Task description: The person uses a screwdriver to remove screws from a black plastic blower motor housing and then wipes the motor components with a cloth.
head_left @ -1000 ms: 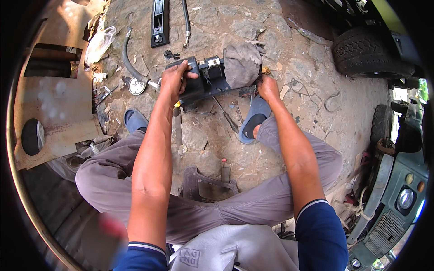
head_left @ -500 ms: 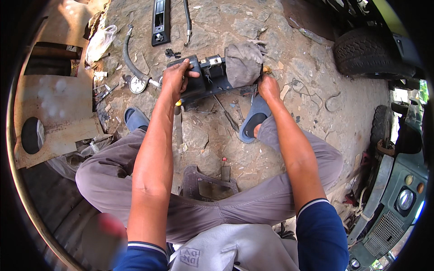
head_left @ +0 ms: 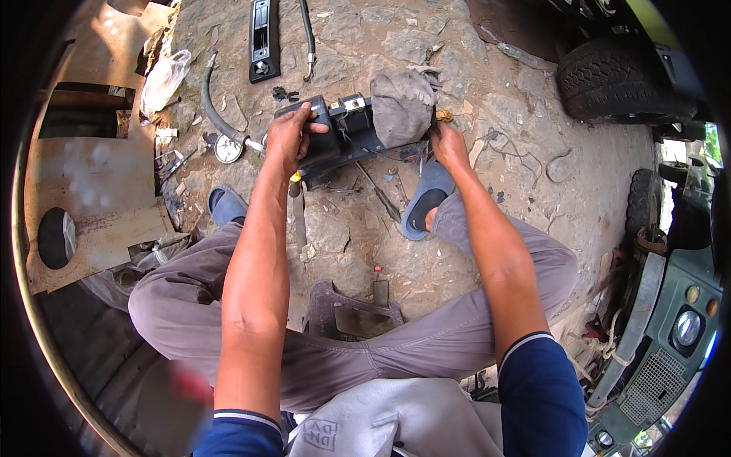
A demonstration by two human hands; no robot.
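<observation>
A long black mechanical assembly (head_left: 352, 154) lies across the ground in front of me, with a smooth black box-like housing at its left end. My left hand (head_left: 293, 135) grips that housing, thumb and fingers bent over its top and near side. A crumpled grey cloth (head_left: 402, 109) drapes over the assembly's right part and hides what is beneath. At the right end, just below a small orange-yellow piece (head_left: 444, 116), my right hand (head_left: 449, 146) is closed on the assembly's edge; its fingertips are mostly hidden. Under the assembly lies a dark-handled screwdriver (head_left: 378, 190).
A round dial gauge (head_left: 228, 149) with a thick hose (head_left: 209, 95) rests left of the assembly. Beyond are a long black slotted part (head_left: 263, 46) and another hose (head_left: 308, 38). Rusty sheet metal (head_left: 99, 175) stands left; a tyre (head_left: 609, 80) and a green vehicle front (head_left: 670, 335) are right.
The scene has shifted slightly left in my view. Both hands keep their places on the assembly, and the cloth still covers its right part.
</observation>
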